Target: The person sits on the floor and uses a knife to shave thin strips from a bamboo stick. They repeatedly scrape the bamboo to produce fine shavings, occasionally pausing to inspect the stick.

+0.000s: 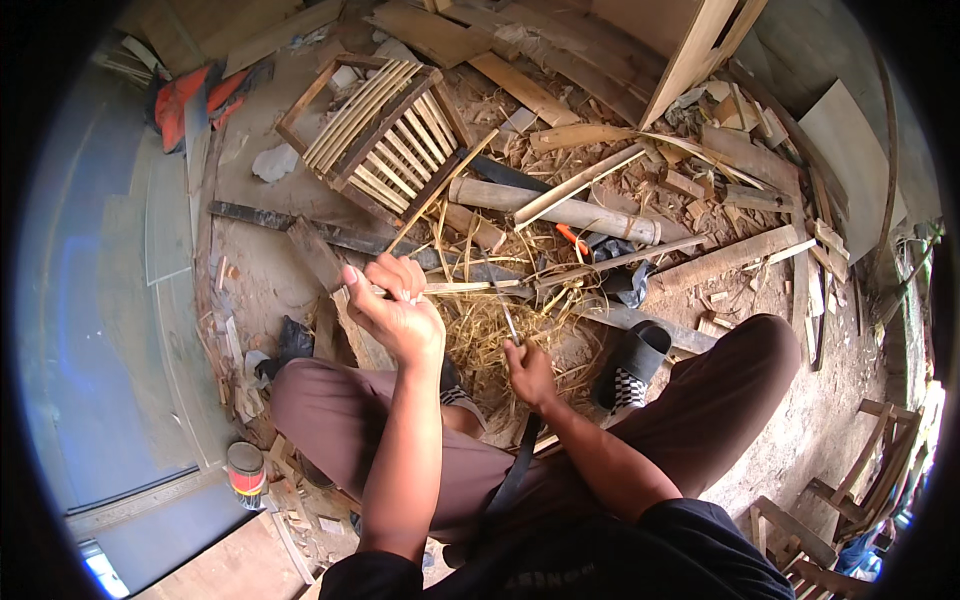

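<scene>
My left hand [397, 312] is closed round the near end of a thin bamboo strip [470, 287], raised above my left knee. The strip runs to the right across the space between my feet. My right hand [531, 376] grips a knife [510, 326] by its handle. The narrow blade points away from me, its tip close to the strip; whether they touch I cannot tell. Below lies a heap of curly pale shavings [475, 330], between my sandalled feet.
A slatted wooden frame [385, 140] stands ahead on the left. Beyond the shavings lie a bamboo pole [560, 208], an orange-handled tool [572, 238] and many wood scraps. A tin can [246, 470] is by my left knee, beside a bluish panel [120, 350]. Wooden racks [840, 500] stand behind right.
</scene>
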Motion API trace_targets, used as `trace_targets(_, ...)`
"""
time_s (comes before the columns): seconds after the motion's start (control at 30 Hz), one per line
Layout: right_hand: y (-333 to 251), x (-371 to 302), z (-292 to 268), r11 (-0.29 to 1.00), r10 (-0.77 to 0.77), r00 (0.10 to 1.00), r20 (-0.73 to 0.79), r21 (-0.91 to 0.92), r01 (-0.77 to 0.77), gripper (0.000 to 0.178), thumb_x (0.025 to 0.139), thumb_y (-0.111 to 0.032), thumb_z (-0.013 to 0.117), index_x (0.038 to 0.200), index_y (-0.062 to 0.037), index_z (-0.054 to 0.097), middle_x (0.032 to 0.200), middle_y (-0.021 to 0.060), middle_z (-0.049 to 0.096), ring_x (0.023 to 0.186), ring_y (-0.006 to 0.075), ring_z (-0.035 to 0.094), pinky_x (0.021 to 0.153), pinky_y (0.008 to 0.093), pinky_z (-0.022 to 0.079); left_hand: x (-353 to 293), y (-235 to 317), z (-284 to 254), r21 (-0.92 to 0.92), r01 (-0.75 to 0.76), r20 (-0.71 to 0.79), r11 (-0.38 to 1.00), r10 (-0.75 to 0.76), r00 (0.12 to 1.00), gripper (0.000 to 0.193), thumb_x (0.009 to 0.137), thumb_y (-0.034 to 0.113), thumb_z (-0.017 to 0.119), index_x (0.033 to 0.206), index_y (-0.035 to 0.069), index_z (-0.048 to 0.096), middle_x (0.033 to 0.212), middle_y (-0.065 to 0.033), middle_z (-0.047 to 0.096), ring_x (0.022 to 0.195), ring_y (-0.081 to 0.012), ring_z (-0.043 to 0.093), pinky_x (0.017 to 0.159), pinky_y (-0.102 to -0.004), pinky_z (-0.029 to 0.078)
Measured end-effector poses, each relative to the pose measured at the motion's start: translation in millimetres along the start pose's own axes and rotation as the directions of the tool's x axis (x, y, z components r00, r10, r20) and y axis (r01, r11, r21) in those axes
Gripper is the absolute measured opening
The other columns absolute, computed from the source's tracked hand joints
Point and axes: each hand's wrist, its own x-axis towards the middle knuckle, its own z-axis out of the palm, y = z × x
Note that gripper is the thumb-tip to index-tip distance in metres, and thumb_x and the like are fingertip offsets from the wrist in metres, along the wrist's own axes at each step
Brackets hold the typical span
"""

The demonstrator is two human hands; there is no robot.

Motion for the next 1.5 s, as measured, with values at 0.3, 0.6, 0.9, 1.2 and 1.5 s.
trace_targets(0.3, 4.8, 4.6, 8.4, 0.987, 0.007, 0.996, 0.092, 0.16, -0.022, 0.019, 0.09, -0.014, 0.067, 0.092, 0.0044, 0.063, 0.065, 0.0113, 0.062, 0.059, 0.0187, 0.055, 0.057, 0.0366, 0.046, 19.4, 12.7, -21.9, -0.064, -0.003, 0.216, 0.998, 0.017, 0.976, 0.051, 0.11, 0.023, 0.036, 0.059, 0.013, 0.033, 0.065, -0.0016, 0.034, 0.065, -0.0137, 0.034, 0.062, -0.0311, 0.031)
trace_targets(0.6, -64.9, -3.8, 1.7, 0.976, -0.201, 0.971, 0.134, -0.063, 0.21, 0.021, 0.085, -0.014, 0.065, 0.099, 0.0015, 0.062, 0.078, 0.0271, 0.068, 0.076, 0.0436, 0.069, 0.071, 0.0497, 0.054, 11.3, 27.6, -17.3, -0.274, 0.363, 0.258, 0.89, -0.296, 0.92, 0.07, 0.109, 0.049, 0.033, 0.05, 0.012, 0.034, 0.056, -0.0028, 0.032, 0.059, -0.0168, 0.031, 0.056, -0.0305, 0.028)
trace_targets(0.9, 50.5, 26.0, 3.8, 0.969, 0.04, 0.992, -0.116, -0.239, -0.067, 0.026, 0.094, -0.013, 0.056, 0.093, 0.0089, 0.069, 0.071, 0.0272, 0.068, 0.065, 0.0372, 0.07, 0.063, 0.048, 0.055, -2.0, 24.4, -9.1, -0.234, 0.264, 0.18, 0.936, -0.225, 0.958, 0.062, 0.11, 0.034, 0.035, 0.052, 0.014, 0.032, 0.05, -0.0005, 0.029, 0.05, -0.013, 0.026, 0.05, -0.0288, 0.025)
trace_targets(1.2, -61.1, -2.7, 9.8, 0.948, -0.317, 0.946, 0.069, 0.0, 0.317, 0.02, 0.083, -0.01, 0.069, 0.099, -0.0006, 0.062, 0.075, 0.0234, 0.069, 0.075, 0.0418, 0.071, 0.069, 0.0459, 0.058, -5.3, 16.9, 0.5, -0.206, 0.178, 0.127, 0.962, -0.154, 0.98, 0.061, 0.111, 0.034, 0.032, 0.054, 0.014, 0.033, 0.052, -0.0004, 0.029, 0.051, -0.0128, 0.026, 0.05, -0.0291, 0.024)
trace_targets(1.5, -46.7, -21.3, 22.1, 0.962, -0.268, 0.962, 0.058, -0.038, 0.27, 0.021, 0.082, -0.015, 0.067, 0.096, -0.0003, 0.063, 0.077, 0.0283, 0.067, 0.079, 0.0489, 0.067, 0.071, 0.051, 0.056, 15.7, 23.9, -30.6, -0.258, 0.179, -0.027, 0.949, -0.192, 0.981, 0.059, 0.112, 0.034, 0.03, 0.056, 0.015, 0.031, 0.052, -0.0005, 0.029, 0.05, -0.0126, 0.024, 0.05, -0.0287, 0.023)
